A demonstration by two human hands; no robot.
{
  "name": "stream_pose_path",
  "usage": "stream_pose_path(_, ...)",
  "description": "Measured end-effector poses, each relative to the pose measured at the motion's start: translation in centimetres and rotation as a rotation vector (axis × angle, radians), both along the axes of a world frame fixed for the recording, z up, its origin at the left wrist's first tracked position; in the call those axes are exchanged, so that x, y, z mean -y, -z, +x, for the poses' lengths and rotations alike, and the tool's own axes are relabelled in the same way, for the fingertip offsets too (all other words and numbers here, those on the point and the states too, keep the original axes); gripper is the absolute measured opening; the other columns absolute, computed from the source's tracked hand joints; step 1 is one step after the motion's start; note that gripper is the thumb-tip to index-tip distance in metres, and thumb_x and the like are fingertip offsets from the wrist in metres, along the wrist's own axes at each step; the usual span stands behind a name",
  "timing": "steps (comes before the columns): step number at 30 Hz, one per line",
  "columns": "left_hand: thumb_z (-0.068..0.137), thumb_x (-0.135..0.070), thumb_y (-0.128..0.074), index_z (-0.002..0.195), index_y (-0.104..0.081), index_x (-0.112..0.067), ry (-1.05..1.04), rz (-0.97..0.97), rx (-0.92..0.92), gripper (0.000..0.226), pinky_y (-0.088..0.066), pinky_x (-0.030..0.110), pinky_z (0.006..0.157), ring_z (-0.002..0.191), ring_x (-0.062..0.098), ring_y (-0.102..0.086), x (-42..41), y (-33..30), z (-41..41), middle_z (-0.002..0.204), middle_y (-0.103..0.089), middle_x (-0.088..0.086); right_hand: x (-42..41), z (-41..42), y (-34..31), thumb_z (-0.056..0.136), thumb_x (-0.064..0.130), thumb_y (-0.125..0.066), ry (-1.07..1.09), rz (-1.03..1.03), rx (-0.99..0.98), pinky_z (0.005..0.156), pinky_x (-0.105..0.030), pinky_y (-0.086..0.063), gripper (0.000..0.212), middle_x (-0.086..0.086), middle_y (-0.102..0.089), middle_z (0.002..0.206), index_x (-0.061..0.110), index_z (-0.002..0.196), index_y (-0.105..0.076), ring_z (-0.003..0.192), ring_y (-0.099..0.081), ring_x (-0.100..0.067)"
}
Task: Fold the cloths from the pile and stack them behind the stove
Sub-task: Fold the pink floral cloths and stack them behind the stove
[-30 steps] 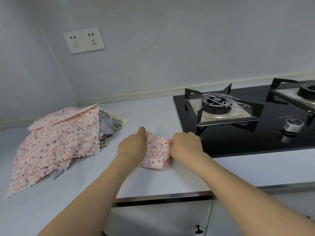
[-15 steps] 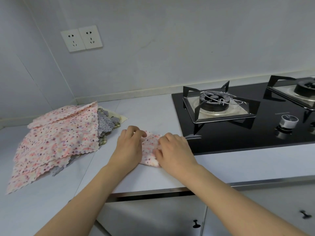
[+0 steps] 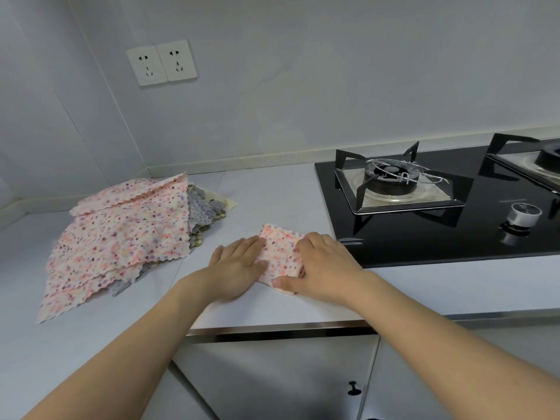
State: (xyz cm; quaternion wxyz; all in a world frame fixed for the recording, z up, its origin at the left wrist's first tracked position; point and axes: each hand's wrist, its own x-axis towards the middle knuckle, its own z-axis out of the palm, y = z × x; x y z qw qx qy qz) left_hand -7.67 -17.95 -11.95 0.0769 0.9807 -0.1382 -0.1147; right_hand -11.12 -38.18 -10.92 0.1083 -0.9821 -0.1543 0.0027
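I press the folded cloth [image 3: 280,253] flat with my left hand [image 3: 239,265] and right hand [image 3: 321,262], fingers straight, just left of the stove [image 3: 439,237]; next I must carry it behind.

folded cloth [image 3: 280,256]: small pink floral square, lying flat on the counter just left of the stove [image 3: 424,225], partly covered by two hands
pile [image 3: 121,234]: unfolded pink floral cloths over grey ones, spread loosely, well left of the folded cloth

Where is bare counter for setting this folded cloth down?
Bare white counter lies between the pile of flowery pink cloths and the black glass stove, back to the wall. A thin strip runs behind the stove. The pile crowds the left corner.
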Motion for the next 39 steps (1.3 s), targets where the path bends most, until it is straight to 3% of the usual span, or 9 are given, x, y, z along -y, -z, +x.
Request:
stream_pose_path(4,0.097,-0.029,-0.044,0.120,-0.056,-0.025,-0.273,-0.518,-0.022,0.026,-0.043,0.035,0.097,0.108,0.022,-0.054,0.5,-2.0,1.7,0.123,-0.057,0.002,0.7,1.7,-2.0,0.097,0.048,-0.044,0.112,0.235,-0.001,0.098,-0.039,-0.040,0.049,-0.007,-0.048,0.130,0.013,0.132,-0.048,0.120,-0.046,-0.026)
stream_pose_path(6,0.099,-0.026,-0.043,0.092,-0.055,-0.012,-0.378,-0.601,0.034,0.020,-0.041,0.028,0.065,0.074,0.019,-0.051,1.5,-2.9,2.5,0.091,-0.056,0.006,0.7,2.6,-2.1,0.100,0.042,-0.037,0.189,0.033,0.059,0.097,-0.041,-0.035,0.045,-0.010,-0.047,0.131,0.012,0.131,-0.049,0.120,-0.043,-0.030)
stream_pose_path(8,0.097,-0.031,-0.047,0.081,-0.049,-0.012,-0.411,-0.484,0.038,0.025,-0.036,0.029,0.058,0.066,0.021,-0.048,2.4,-3.2,3.1,0.079,-0.052,0.009,0.4,3.2,-1.9,0.098,0.043,-0.039,0.213,-0.180,-0.003,0.097,-0.042,-0.029,0.044,-0.011,-0.046,0.130,0.013,0.128,-0.049,0.119,-0.039,-0.030)
stream_pose_path(15,0.082,-0.021,-0.068,0.075,-0.050,-0.012,-0.452,-0.583,-0.155,0.021,-0.039,0.029,0.059,0.063,0.022,-0.050,3.5,-3.0,4.7,0.074,-0.055,0.008,0.4,5.3,-2.6,0.085,0.026,-0.058,0.231,0.072,-0.227,0.082,-0.038,-0.034,0.012,-0.002,-0.053,0.087,0.014,0.082,-0.054,0.095,-0.053,-0.029)
stream_pose_path(19,0.085,-0.017,-0.069,0.090,-0.059,-0.011,-0.387,-0.754,-0.171,0.013,-0.047,0.029,0.066,0.076,0.020,-0.060,2.1,-3.5,6.3,0.085,-0.064,0.005,1.2,7.0,-3.5,0.083,0.018,-0.071,0.245,0.336,-0.330,0.090,-0.036,-0.048,0.033,-0.013,-0.063,0.109,0.002,0.111,-0.064,0.103,-0.061,-0.027)
stream_pose_path(24,0.084,-0.019,-0.071,0.121,-0.061,-0.005,-0.419,-1.098,-0.383,0.040,-0.051,0.042,0.097,0.101,0.025,-0.069,0.8,-2.9,9.1,0.110,-0.072,0.009,1.6,11.2,-4.1,0.079,0.022,-0.077,0.230,0.442,-0.523,0.076,-0.029,-0.046,0.021,-0.003,-0.067,0.091,0.008,0.092,-0.069,0.087,-0.059,-0.020)
stream_pose_path(27,0.091,-0.013,-0.062,0.117,-0.062,0.001,-0.416,-1.268,-0.474,0.029,-0.050,0.044,0.098,0.105,0.029,-0.068,1.4,-5.1,9.6,0.113,-0.070,0.016,2.5,12.1,-6.1,0.079,0.019,-0.077,0.281,0.634,-0.597,0.073,-0.026,-0.042,0.015,-0.001,-0.067,0.090,0.013,0.089,-0.067,0.084,-0.057,-0.016)
stream_pose_path(31,0.095,-0.012,-0.056,0.120,-0.060,-0.001,-0.427,-1.318,-0.501,0.028,-0.051,0.045,0.095,0.105,0.028,-0.068,2.7,-11.7,9.1,0.113,-0.070,0.014,3.7,11.2,-11.8,0.082,0.014,-0.074,0.372,0.879,-0.642,0.098,-0.038,-0.049,0.015,-0.004,-0.072,0.103,0.013,0.095,-0.067,0.104,-0.064,-0.021)
stream_pose_path(39,0.098,-0.023,-0.051,0.106,-0.059,-0.017,-0.546,-1.261,-0.363,0.013,-0.053,0.044,0.087,0.099,0.024,-0.066,7.4,-23.7,6.1,0.109,-0.068,0.005,4.6,6.6,-23.6,0.098,0.014,-0.051,0.586,1.383,-0.541,0.087,-0.040,-0.053,0.015,-0.004,-0.072,0.102,0.014,0.107,-0.063,0.095,-0.067,-0.022)
